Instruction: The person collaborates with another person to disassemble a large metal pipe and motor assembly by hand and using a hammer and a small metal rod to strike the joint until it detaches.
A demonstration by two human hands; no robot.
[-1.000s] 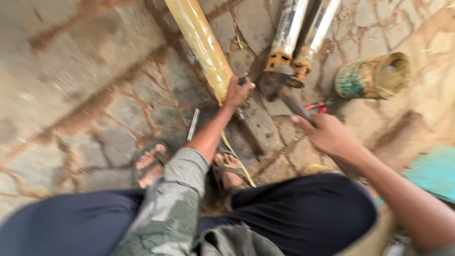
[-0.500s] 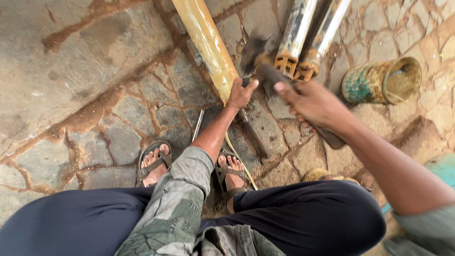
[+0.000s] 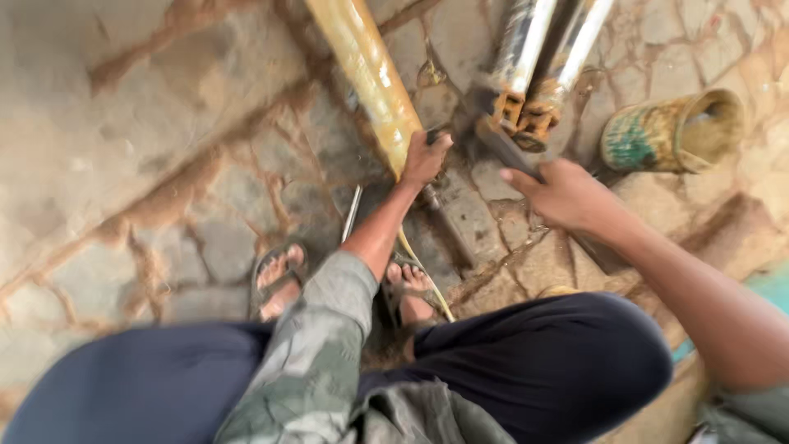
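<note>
We grip a dark, blurred hammer [image 3: 493,136] in our right hand [image 3: 567,197]; our left hand [image 3: 425,159] clasps a rusty chisel [image 3: 440,210] beside the yellowed pipe [image 3: 366,74].

A hammer [image 3: 501,144], blurred, was gripped by its dark wooden handle, which slanted from lower right up to the left; its dark metal head sat just in front of the rusty ends of two pipes. Below it a slim metal chisel-like rod [image 3: 440,205] stood tilted on the cracked stone floor, its upper end enclosed in a fist, just beside a long yellowish pipe [image 3: 366,74].
</note>
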